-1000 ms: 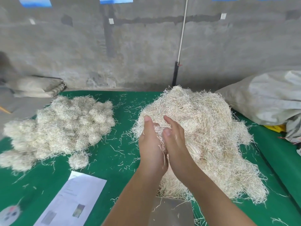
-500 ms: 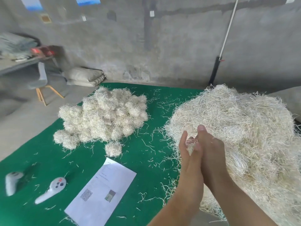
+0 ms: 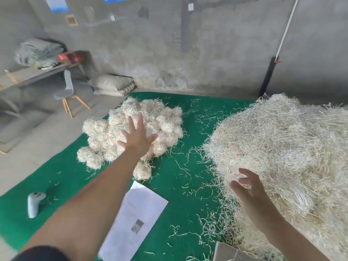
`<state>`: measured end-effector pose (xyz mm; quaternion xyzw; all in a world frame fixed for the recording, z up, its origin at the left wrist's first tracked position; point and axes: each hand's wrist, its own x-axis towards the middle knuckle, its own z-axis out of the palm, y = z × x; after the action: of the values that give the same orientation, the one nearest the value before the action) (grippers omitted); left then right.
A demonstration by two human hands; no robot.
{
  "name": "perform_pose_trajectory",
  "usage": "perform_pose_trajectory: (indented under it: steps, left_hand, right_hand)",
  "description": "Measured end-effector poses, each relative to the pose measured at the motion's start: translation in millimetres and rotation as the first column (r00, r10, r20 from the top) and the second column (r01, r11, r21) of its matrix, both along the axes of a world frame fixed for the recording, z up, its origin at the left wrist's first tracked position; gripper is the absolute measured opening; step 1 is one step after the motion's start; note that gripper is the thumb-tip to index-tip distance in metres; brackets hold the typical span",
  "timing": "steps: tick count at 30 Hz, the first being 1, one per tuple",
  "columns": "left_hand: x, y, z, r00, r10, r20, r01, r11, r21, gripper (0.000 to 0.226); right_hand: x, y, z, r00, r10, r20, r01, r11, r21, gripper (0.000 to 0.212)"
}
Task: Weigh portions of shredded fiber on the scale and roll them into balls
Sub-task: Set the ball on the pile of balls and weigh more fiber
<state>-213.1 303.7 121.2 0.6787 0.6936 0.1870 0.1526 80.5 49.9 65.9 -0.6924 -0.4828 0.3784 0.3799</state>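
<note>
Since both hands, left hand point(image 3: 136, 137) and right hand point(image 3: 248, 187), spread empty fingers, scoop the light, springy pale shredded-fiber heap point(image 3: 282, 147), frame right, loosely.

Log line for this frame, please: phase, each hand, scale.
phase: between balls | left hand: open, spread above ball pile | right hand: open, at loose fiber heap | scale: corner visible only

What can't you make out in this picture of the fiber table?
Head view only:
- Scale: cut off by the bottom edge and partly buried under loose fiber; no reading shows.
- Paper sheet: print too small to read.
- Left hand: whether it touches the pile of balls is unclear.
- Right hand: blurred.
</note>
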Motion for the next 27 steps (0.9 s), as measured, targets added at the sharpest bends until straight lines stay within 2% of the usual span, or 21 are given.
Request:
perform_pose_trajectory:
  steps: [2,5,6,9,11,13,16,18,19,21,22,23,25,27]
  left_hand:
    - [4.7,14.8,-8.2,0.981,-0.016,-0.193,0.004,0.998,-0.059,0.094]
    - [42.1,-3.8,-40.9,0.925,-0.225,-0.307,0.213,0.974,-0.073,0.084]
    - [54.2,-16.5,-53.2,0.912,-0.296,-0.283,0.288,0.955,-0.072,0.080]
    - [105.5,-70.4,-99.0,0.846,-0.533,-0.032,0.519,0.834,-0.186,0.065]
    - [140.9,-113.6,-129.4,0.780,-0.618,0.097,0.618,0.740,-0.266,0.057]
    - [173.6,-153.4,-154.0,0.716,-0.670,0.194,0.694,0.657,-0.293,0.053]
    - [212.6,-196.0,-174.7,0.631,-0.715,0.302,0.776,0.578,-0.253,0.054]
    - [229.7,-212.7,-179.0,0.621,-0.707,0.337,0.782,0.584,-0.218,0.057]
    - [236.2,-218.7,-179.6,0.630,-0.695,0.345,0.773,0.601,-0.202,0.058]
    - [245.3,-225.9,-178.6,0.668,-0.662,0.341,0.736,0.656,-0.169,0.060]
    - [248.4,-226.8,-177.5,0.686,-0.652,0.324,0.717,0.681,-0.150,0.062]
    - [250.8,-225.8,-175.8,0.704,-0.644,0.299,0.699,0.703,-0.131,0.065]
    - [253.1,-220.9,-171.9,0.728,-0.615,0.304,0.664,0.742,-0.088,0.075]
    - [255.8,-213.8,-156.7,0.699,-0.516,0.495,0.636,0.765,-0.100,0.087]
  right_hand:
    - [6.9,-0.7,-7.6,1.000,-0.012,0.011,0.012,1.000,0.000,0.062]
    - [25.7,-7.5,-26.8,0.999,-0.048,0.021,0.049,0.997,-0.057,0.055]
    - [28.9,-8.6,-32.0,0.998,-0.050,0.042,0.053,0.997,-0.060,0.055]
    - [43.3,-18.7,-52.2,0.974,-0.119,0.193,0.135,0.988,-0.075,0.061]
    - [55.7,-28.2,-66.4,0.886,-0.212,0.413,0.255,0.966,-0.050,0.068]
    - [72.0,-37.3,-76.4,0.754,-0.309,0.579,0.376,0.927,0.004,0.084]
    - [104.0,-43.0,-89.2,0.655,-0.361,0.664,0.499,0.866,-0.021,0.117]
    - [121.9,-37.1,-91.4,0.659,-0.310,0.685,0.543,0.826,-0.149,0.122]
    - [128.2,-33.1,-91.3,0.675,-0.258,0.691,0.530,0.821,-0.211,0.108]
    - [134.1,-26.7,-84.8,0.682,-0.130,0.720,0.477,0.825,-0.302,0.048]
    - [135.2,-25.4,-82.9,0.674,-0.086,0.734,0.450,0.835,-0.315,0.034]
    - [136.1,-25.8,-82.5,0.660,-0.077,0.748,0.432,0.853,-0.294,0.031]
    - [133.1,-30.2,-78.0,0.668,-0.194,0.719,0.398,0.909,-0.124,0.038]
    - [129.2,-37.7,-71.5,0.687,-0.300,0.662,0.351,0.934,0.059,0.048]
